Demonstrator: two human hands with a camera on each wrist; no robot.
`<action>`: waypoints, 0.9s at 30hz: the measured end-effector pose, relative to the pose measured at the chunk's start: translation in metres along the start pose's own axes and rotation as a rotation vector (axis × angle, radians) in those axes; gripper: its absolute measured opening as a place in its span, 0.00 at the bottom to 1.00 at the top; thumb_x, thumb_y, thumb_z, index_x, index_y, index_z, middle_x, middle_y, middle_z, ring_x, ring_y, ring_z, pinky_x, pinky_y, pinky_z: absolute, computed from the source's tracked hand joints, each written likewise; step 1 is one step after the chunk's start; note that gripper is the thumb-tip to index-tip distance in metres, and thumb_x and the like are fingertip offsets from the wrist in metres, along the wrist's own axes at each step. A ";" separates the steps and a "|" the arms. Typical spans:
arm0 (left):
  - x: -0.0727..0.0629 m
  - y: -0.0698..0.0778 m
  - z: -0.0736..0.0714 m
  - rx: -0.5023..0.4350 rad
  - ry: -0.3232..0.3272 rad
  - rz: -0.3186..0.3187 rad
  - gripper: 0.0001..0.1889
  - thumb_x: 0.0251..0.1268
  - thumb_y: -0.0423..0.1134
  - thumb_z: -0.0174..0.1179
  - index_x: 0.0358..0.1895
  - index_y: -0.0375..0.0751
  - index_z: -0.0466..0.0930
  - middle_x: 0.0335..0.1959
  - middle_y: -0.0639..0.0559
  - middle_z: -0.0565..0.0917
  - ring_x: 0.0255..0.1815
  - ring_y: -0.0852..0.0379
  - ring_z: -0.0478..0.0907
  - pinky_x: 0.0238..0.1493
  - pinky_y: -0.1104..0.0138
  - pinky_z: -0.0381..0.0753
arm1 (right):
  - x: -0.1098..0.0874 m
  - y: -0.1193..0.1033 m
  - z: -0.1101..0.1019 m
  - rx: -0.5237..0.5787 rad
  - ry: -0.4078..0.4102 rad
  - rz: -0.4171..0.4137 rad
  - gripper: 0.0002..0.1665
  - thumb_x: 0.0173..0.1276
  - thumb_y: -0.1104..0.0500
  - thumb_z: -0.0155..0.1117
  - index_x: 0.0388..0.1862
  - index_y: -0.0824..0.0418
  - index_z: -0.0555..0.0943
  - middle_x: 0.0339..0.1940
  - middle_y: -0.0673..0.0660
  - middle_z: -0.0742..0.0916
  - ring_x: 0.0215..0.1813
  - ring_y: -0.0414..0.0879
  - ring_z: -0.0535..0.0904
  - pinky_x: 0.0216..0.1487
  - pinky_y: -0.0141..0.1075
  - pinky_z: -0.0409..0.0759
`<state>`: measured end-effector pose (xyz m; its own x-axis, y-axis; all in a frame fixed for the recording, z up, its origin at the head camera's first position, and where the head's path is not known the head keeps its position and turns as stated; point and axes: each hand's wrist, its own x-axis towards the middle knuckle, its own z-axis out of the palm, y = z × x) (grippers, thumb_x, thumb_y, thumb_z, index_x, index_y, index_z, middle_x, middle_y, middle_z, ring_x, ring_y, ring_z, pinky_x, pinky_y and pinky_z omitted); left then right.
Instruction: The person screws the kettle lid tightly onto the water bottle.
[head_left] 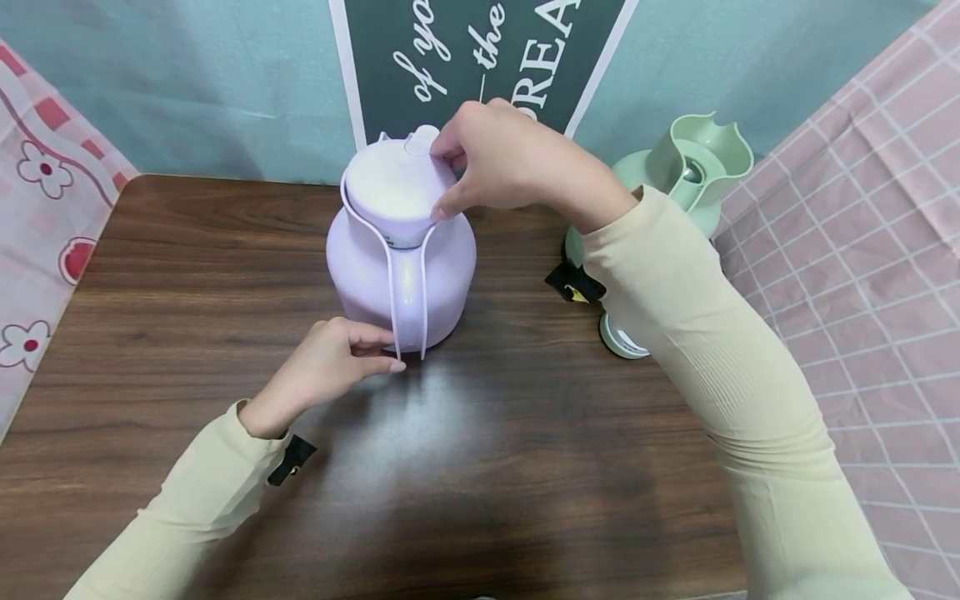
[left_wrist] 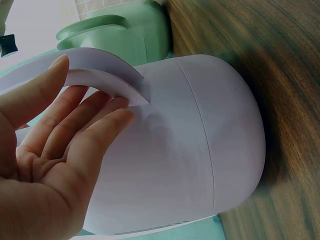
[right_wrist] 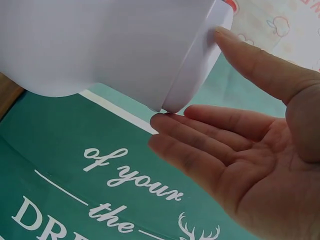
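Observation:
A lilac thermos jug stands upright at the back of the wooden table, its handle facing me. My left hand holds the lower part of the jug's handle, thumb on one side and fingertips on the other. At the top, my right hand grips the rim of the round lilac lid between thumb and fingers. In the right wrist view the lid sits on the jug's neck, with a thin seam between them. The thumb presses its top face while fingertips touch its edge.
A green thermos jug stands at the back right, partly behind my right forearm, its inner stopper showing. A round green-and-white piece lies on the table beside that sleeve. A dark green lettered board hangs behind.

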<state>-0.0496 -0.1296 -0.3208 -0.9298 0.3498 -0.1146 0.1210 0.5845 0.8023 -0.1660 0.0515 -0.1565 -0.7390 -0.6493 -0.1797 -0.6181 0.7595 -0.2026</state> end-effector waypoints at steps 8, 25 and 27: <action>0.000 0.000 -0.001 -0.005 -0.004 -0.006 0.12 0.52 0.38 0.67 0.41 0.40 0.85 0.34 0.53 0.85 0.36 0.60 0.80 0.37 0.62 0.76 | -0.002 -0.001 -0.001 -0.022 0.007 0.004 0.20 0.53 0.52 0.71 0.16 0.60 0.71 0.14 0.51 0.65 0.30 0.46 0.59 0.32 0.35 0.54; 0.000 0.000 -0.003 -0.002 -0.009 -0.011 0.12 0.52 0.39 0.67 0.40 0.41 0.85 0.33 0.54 0.85 0.33 0.62 0.78 0.36 0.64 0.74 | -0.006 -0.001 -0.003 0.035 0.052 0.057 0.13 0.53 0.56 0.70 0.35 0.61 0.83 0.27 0.53 0.81 0.33 0.44 0.71 0.37 0.33 0.67; 0.000 0.000 -0.003 -0.001 -0.008 -0.009 0.12 0.52 0.38 0.67 0.40 0.41 0.85 0.32 0.54 0.85 0.34 0.61 0.78 0.36 0.64 0.74 | -0.005 0.000 -0.004 0.039 0.055 0.078 0.18 0.52 0.55 0.70 0.41 0.61 0.82 0.31 0.54 0.81 0.37 0.46 0.71 0.42 0.35 0.68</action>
<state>-0.0503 -0.1315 -0.3190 -0.9280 0.3505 -0.1262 0.1125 0.5868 0.8019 -0.1639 0.0550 -0.1514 -0.7984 -0.5847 -0.1436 -0.5482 0.8046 -0.2281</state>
